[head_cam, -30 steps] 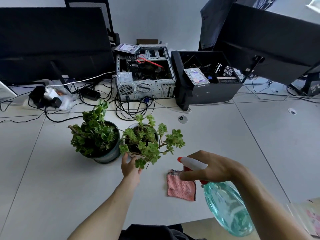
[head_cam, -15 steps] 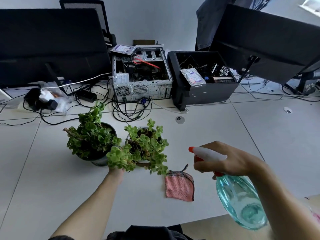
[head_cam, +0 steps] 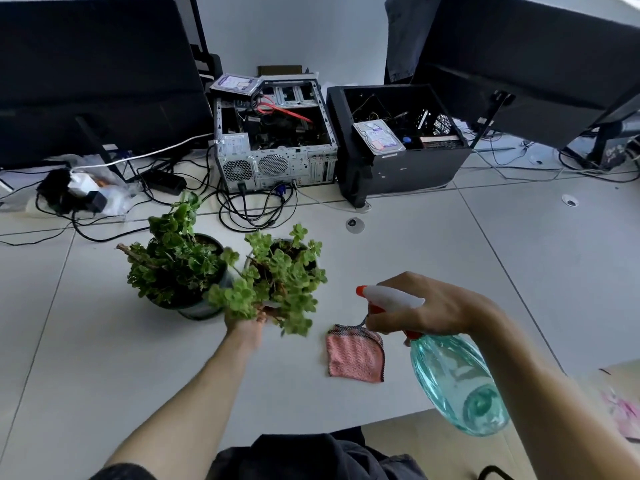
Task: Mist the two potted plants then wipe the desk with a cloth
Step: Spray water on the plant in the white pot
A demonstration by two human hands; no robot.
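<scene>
Two potted plants stand side by side on the white desk [head_cam: 104, 358]. The left plant [head_cam: 169, 265] sits in a dark grey pot. The right plant [head_cam: 277, 278] droops toward me, and my left hand [head_cam: 247, 325] reaches under its front leaves, mostly hidden by them, apparently holding its pot. My right hand [head_cam: 426, 308] grips a teal spray bottle [head_cam: 457, 379] with a white head and orange nozzle aimed left at the right plant. A pink cloth [head_cam: 355, 356] lies flat on the desk between the plant and the bottle.
Behind the plants stand an opened silver computer case [head_cam: 277, 140] and a black case [head_cam: 398, 140], with tangled cables [head_cam: 242, 209] in front. Dark monitors [head_cam: 86, 71] flank left and right [head_cam: 536, 57]. A cable grommet [head_cam: 354, 223] sits mid-desk.
The right plant has turned, its long branch swinging from the right to the front left. My left hand stayed at its base. The spray bottle rose slightly and stays pointed at it.
</scene>
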